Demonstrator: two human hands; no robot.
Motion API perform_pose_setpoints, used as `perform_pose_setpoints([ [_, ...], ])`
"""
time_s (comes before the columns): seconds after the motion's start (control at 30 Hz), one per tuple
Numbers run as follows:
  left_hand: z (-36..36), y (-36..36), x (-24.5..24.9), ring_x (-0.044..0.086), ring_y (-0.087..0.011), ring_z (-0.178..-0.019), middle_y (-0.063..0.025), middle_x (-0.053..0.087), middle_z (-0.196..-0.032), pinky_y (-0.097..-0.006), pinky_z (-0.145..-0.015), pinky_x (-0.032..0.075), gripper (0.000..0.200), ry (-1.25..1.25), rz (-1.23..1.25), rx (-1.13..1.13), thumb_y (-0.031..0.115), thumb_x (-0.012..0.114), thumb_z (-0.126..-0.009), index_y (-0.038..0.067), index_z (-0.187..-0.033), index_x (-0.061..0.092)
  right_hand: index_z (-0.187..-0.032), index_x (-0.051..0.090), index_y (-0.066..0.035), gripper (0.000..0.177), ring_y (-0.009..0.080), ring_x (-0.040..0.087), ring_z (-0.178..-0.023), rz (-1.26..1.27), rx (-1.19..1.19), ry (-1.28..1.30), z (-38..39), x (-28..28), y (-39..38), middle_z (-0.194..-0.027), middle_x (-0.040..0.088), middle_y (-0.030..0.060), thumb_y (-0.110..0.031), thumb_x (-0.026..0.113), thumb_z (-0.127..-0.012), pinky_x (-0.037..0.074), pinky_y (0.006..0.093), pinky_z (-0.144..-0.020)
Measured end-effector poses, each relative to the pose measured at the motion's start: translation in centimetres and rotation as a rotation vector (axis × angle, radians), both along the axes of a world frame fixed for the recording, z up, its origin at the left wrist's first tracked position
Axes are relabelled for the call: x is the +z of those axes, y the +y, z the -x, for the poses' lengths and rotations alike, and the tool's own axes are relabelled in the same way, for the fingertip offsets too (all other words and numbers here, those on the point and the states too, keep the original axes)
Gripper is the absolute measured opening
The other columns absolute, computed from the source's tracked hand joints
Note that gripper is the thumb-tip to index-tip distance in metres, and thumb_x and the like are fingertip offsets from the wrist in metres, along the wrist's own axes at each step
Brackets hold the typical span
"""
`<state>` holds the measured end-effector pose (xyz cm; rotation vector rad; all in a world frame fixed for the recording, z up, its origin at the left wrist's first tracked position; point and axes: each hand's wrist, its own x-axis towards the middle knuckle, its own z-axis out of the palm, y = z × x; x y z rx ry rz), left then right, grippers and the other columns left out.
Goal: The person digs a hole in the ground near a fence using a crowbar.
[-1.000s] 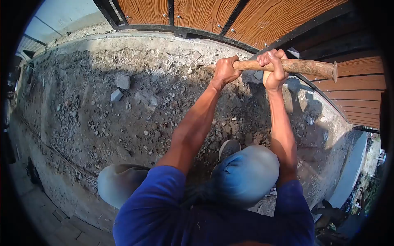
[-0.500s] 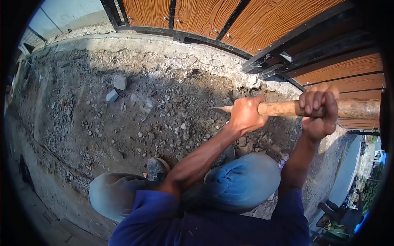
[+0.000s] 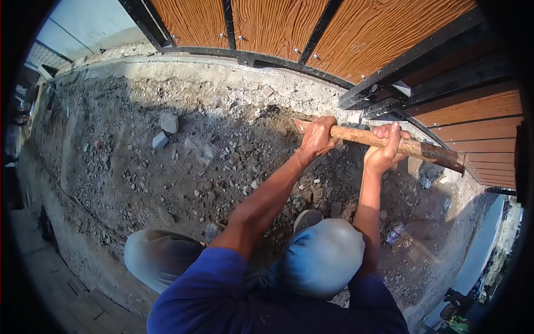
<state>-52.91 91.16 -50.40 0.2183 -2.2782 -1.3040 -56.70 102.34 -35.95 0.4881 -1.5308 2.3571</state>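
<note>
Far left: two grey stones (image 3: 169, 122) lie loose on the rubble ground (image 3: 139, 178), just beside each other. The ground is broken dirt and small rock, half in shade.

Lower left: grey knee (image 3: 158, 256), bent.

Bottom centre: blue shirt (image 3: 222, 300) and blue knee (image 3: 325, 256), with one shoe (image 3: 307, 218) planted in the rubble just above that knee.

Left hand (image 3: 318, 136): clamped fully round the long bar (image 3: 356, 135) near its pointed end, arm stretched out straight.

Right hand (image 3: 384, 149): wrapped round the same bar further along, fingers curled over the top, well short of the dark butt end.

The bar runs roughly level, tilted slightly down to the right. It is held over the rubble in front of the broken concrete edge (image 3: 267, 83) (wood or rusted steel, cannot tell). Cannot tell whether the tip touches the ground.

Top and right: gate (image 3: 278, 22) with brown wood-grain panels in a black metal frame, right behind the concrete edge.
</note>
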Motion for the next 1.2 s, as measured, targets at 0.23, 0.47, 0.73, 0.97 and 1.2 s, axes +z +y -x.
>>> perform_pose_setpoints([
  [0.23,3.9,4.3,-1.8,0.072,-0.038,-0.075,-0.0227,0.071,-0.078,-0.0457,-0.073,0.057,0.023,-0.358,0.26,-0.264,0.025,0.07,-0.072,0.003,-0.076,0.07,-0.079,0.046,-0.013,0.032,0.0137,0.044,-0.065,0.219,-0.299,-0.479,6.0,-7.1,9.1,-0.07,0.04,-0.0017,-0.026,0.071,-0.094,0.042,0.0324,-0.068],
  [0.47,-11.9,0.7,-2.7,0.072,-0.0378,-0.074,-0.0213,0.07,-0.075,-0.0484,-0.069,0.056,0.024,-0.519,0.162,-0.124,0.024,0.068,-0.073,0.005,-0.087,0.071,-0.08,0.05,-0.013,0.027,0.0181,0.046,-0.07,0.287,0.27,-0.691,-3.9,-8.4,6.6,-0.07,0.045,0.0022,-0.029,0.063,-0.098,0.042,0.0385,-0.073],
  [0.73,-4.1,8.1,23.6,0.064,-0.0337,-0.062,-0.0118,0.059,-0.066,-0.043,-0.058,0.052,0.031,0.489,-0.133,-0.149,0.01,0.074,-0.057,0.005,-0.082,0.057,-0.084,0.045,-0.009,0.024,0.0121,0.045,-0.063,-0.082,0.739,0.317,-2.1,29.6,11.5,-0.073,0.045,0.0018,-0.026,0.051,-0.1,0.039,0.0277,-0.062],
  [0.97,1.9,3.6,8.0,0.065,-0.0327,-0.073,-0.0115,0.064,-0.075,-0.0424,-0.071,0.051,0.03,0.257,-0.053,0.06,0.014,0.083,-0.064,0.006,-0.077,0.057,-0.076,0.04,-0.012,0.019,0.0133,0.041,-0.056,-0.129,0.441,0.274,-0.4,11.2,3.5,-0.064,0.038,-0.0002,-0.016,0.054,-0.089,0.037,0.0296,-0.056],
  [1.2,6.5,2.5,-3.0,0.068,-0.0398,-0.067,-0.0219,0.068,-0.07,-0.0464,-0.061,0.053,0.017,-0.203,0.164,-0.418,0.016,0.068,-0.07,0.005,-0.082,0.069,-0.073,0.04,-0.012,0.025,0.0145,0.04,-0.062,0.01,0.089,-0.056,4.8,0.2,6.5,-0.064,0.038,0.0007,-0.021,0.053,-0.092,0.039,0.0358,-0.067],
])
